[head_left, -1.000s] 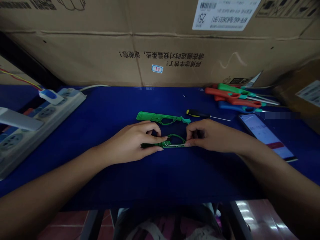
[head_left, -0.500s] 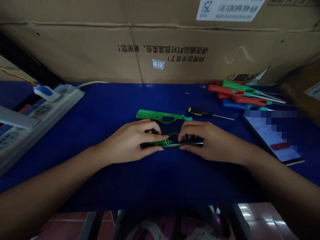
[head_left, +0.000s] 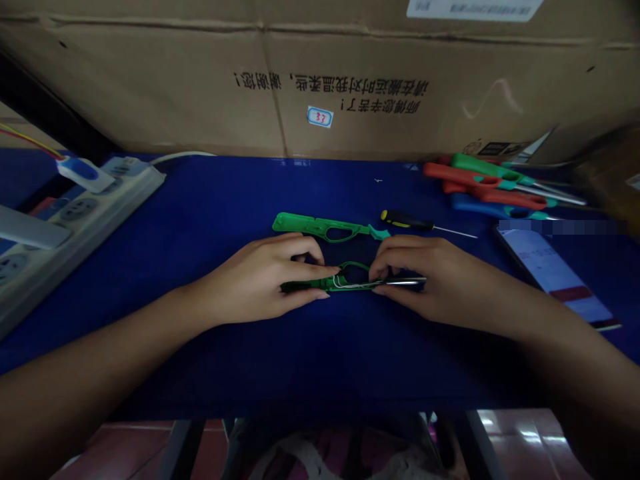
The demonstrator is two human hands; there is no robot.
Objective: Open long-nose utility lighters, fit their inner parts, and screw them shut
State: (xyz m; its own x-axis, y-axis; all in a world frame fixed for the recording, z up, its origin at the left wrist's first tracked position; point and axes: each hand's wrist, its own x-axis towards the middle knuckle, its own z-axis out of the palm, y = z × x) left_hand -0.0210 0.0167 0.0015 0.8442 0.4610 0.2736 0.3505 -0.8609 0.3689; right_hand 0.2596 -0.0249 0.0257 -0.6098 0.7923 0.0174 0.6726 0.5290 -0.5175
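Observation:
My left hand point(head_left: 265, 280) is closed around the handle end of an open green lighter casing half point(head_left: 355, 287), thumb below and fingers above. Thin white wires run inside this half, near my left fingertips. At the other end, my right hand point(head_left: 435, 280) pinches the lighter's metal tube point(head_left: 406, 281) between thumb and fingers. The palm hides the tube's far tip. Just beyond my hands lies the other green casing half point(head_left: 303, 225), inner side up, with a teal piece at its right end. A black and yellow screwdriver point(head_left: 407, 221) rests to its right.
Several red, green and blue long-nosed lighters point(head_left: 465, 176) are piled at the back right. A phone point(head_left: 550, 267) lies in front of them. On the left stands a power strip point(head_left: 100, 205) with plugs in it. A large cardboard box point(head_left: 190, 93) walls off the back.
My right hand has shifted a little to the right, away from my left, and more of the metal tube shows. My left hand keeps its hold. The view has tilted slightly downward.

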